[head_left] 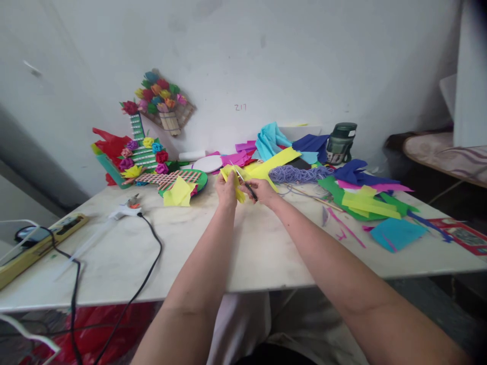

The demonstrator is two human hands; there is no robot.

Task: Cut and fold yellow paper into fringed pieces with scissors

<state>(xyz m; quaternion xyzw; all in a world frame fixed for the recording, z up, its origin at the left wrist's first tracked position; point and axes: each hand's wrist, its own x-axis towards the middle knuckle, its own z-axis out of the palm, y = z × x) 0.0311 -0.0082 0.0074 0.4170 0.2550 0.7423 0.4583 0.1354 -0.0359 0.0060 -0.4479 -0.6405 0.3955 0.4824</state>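
Observation:
My left hand is closed around a piece of yellow crepe paper, held above the middle of the table. In my right hand is a pair of scissors with dark handles, its blades pointing up and left against the yellow paper. How far the blades are parted is too small to tell. Just behind my hands lies a long yellow paper strip. To the left, a loose yellow piece rests on a green round craft base with pinkish sticks across it.
A glue gun with a black cord lies left, near a yellow power strip. Purple yarn, coloured crepe paper and a dark green bottle are to the right. A flowered craft leans at the back left.

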